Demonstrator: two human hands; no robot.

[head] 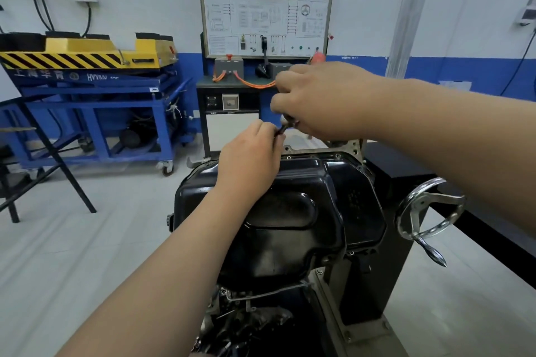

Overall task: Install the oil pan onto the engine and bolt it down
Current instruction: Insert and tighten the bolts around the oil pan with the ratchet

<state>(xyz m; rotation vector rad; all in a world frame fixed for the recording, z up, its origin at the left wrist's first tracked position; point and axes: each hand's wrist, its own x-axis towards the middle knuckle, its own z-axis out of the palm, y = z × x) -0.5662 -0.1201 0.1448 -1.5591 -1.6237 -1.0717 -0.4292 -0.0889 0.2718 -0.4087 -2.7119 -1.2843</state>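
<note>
The black oil pan [293, 211] lies on top of the upturned engine [249, 319] on its stand, in the middle of the view. Both hands hover above the pan's far edge. My left hand [249, 153] pinches a small dark bolt [280, 130] between thumb and fingertips. My right hand [316, 101] is closed just above it, its fingers touching the same bolt; anything else in that fist is hidden. Small bolt holes show along the pan's far flange [313, 153].
A chrome handwheel [429, 211] sticks out on the stand's right. A black bench [406, 165] runs along the right. A training board cabinet [261, 38] stands behind the engine, and a blue cart with a yellow lift [87, 81] at left. A black stool frame [43, 159] is far left.
</note>
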